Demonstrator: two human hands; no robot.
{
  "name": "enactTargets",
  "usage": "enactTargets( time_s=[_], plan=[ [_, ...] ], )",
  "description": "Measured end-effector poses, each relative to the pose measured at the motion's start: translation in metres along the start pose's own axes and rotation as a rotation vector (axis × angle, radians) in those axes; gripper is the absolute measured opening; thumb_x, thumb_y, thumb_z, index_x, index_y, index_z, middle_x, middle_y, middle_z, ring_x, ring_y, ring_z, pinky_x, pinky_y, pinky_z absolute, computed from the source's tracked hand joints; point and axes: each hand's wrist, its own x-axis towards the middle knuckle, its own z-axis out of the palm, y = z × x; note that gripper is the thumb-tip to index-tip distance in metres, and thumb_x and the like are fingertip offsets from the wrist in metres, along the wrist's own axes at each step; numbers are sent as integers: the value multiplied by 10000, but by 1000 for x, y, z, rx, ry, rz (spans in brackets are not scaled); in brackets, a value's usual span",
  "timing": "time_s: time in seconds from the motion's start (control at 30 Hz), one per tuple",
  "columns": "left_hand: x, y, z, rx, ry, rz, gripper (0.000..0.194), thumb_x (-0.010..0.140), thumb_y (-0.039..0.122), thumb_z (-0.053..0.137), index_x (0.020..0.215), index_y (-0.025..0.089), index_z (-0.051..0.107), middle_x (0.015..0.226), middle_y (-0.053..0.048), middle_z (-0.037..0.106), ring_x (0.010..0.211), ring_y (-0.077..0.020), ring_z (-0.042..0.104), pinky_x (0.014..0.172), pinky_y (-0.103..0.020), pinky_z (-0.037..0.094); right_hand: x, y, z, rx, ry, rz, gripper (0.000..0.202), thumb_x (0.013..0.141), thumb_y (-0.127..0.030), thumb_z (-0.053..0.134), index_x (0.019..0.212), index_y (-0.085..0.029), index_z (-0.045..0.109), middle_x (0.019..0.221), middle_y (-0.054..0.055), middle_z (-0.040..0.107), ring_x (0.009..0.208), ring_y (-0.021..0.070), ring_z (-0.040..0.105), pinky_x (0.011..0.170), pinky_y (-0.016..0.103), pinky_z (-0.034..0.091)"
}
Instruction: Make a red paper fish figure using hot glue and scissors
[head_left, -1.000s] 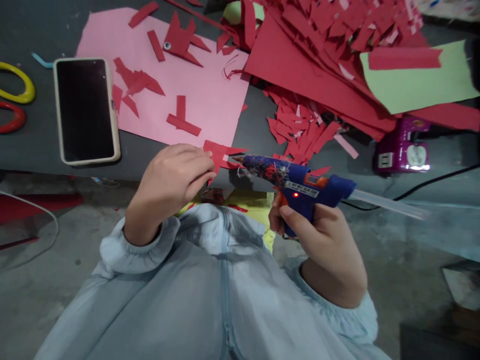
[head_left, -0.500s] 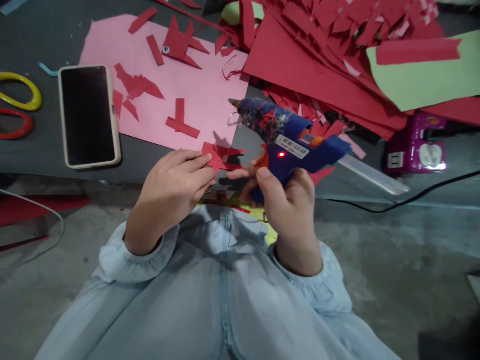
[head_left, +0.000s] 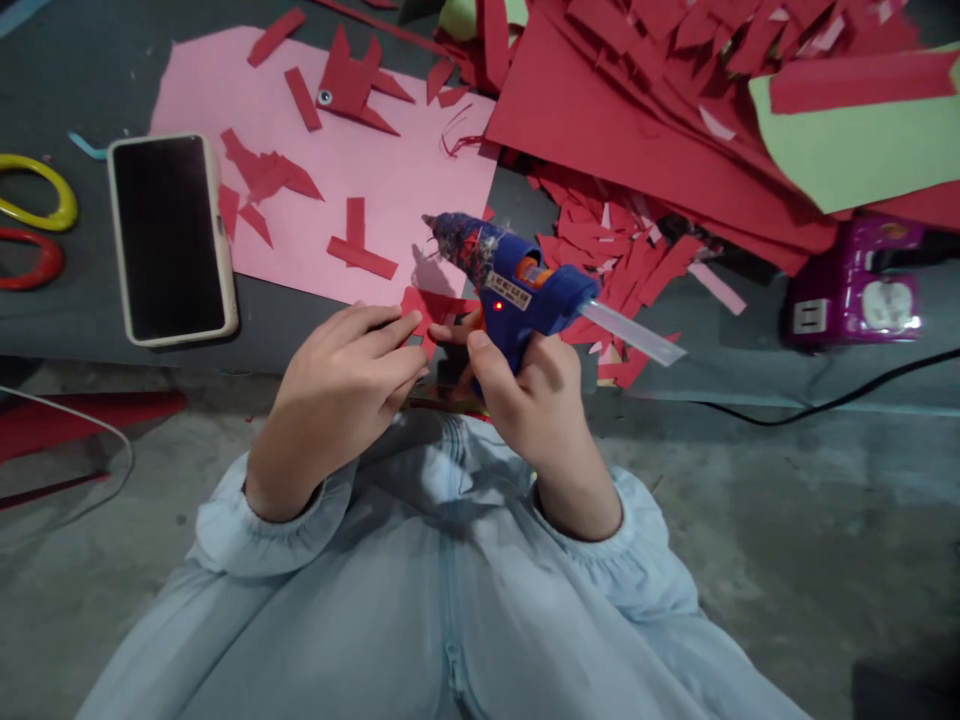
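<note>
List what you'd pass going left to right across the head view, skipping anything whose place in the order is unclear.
Yellow handle loop, phone, left hand, blue glue gun, purple device.

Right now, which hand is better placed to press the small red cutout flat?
Probably the left hand: its fingertips rest at the red cutout, and no tool shows in it. The right hand grips the blue glue gun, leaving fewer fingers free.
</note>
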Motion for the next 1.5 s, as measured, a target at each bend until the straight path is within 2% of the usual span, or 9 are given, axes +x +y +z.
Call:
enactTargets(
  time_s=[0.13,0.4,0.77,0.87,1.0,1.17,1.3,1.4,1.5],
  plan=[
    [-1,-1,-1,3,17,28,192,942,128,546,983,168,729,1233,-85,734,1176,-287,649,1011,-449,567,2,-2,0,-4,-18,19,291,982,-399,493,875,-255,722,764,54,725,741,246,685,691,405,593],
    [-1,-4,-1,-16,-10,32,221,945,134,535,965,190,748,1247,-92,727,1197,-279,645,1014,-456,568,1,-2,-1,24,-56,70,305,986,-409,480,924,-260,739,806,62,750,771,258,710,717,421,595],
    [1,-3,-5,-22,-11,54,234,945,127,528,915,167,757,1203,-123,742,1176,-298,666,985,-475,586,1,-6,-1,84,-68,146,285,968,-387,493,917,-243,734,804,66,761,814,264,740,746,423,604],
    [1,-3,-7,-32,-18,67,227,976,207,538,928,156,754,1214,-129,737,1180,-309,662,993,-483,577,2,-8,-1,87,-80,161,300,960,-388,489,922,-225,739,864,84,776,849,270,746,768,425,607],
    [2,-4,-6,-56,13,77,316,994,376,557,930,139,755,1194,-141,744,1145,-320,678,974,-487,577,2,-10,-1,100,-87,171,307,954,-389,491,921,-216,743,883,96,783,883,280,746,812,439,604],
    [1,-4,0,-45,84,28,274,1010,289,523,933,154,749,1189,-110,754,1132,-282,685,993,-458,555,3,-9,-1,98,-74,164,307,949,-400,494,910,-216,737,869,98,784,877,288,748,807,447,604],
    [1,-4,2,-101,53,-37,279,1009,213,459,1044,153,729,1192,-108,752,1155,-257,673,1027,-444,531,2,-8,0,95,-56,142,276,943,-396,510,904,-227,725,805,77,776,816,271,745,769,421,606],
    [1,-5,1,-108,44,-22,309,989,186,444,1138,154,712,1226,-119,734,1149,-261,665,1014,-449,525,1,-7,1,81,-31,153,256,941,-415,526,903,-236,705,757,60,769,736,262,734,705,408,600],
    [1,-6,1,-90,15,4,342,983,196,429,1163,159,717,1235,-141,719,1122,-274,661,975,-460,531,1,-6,3,86,-15,159,245,940,-421,526,908,-239,688,776,66,773,743,268,738,708,415,600]
  ],
)
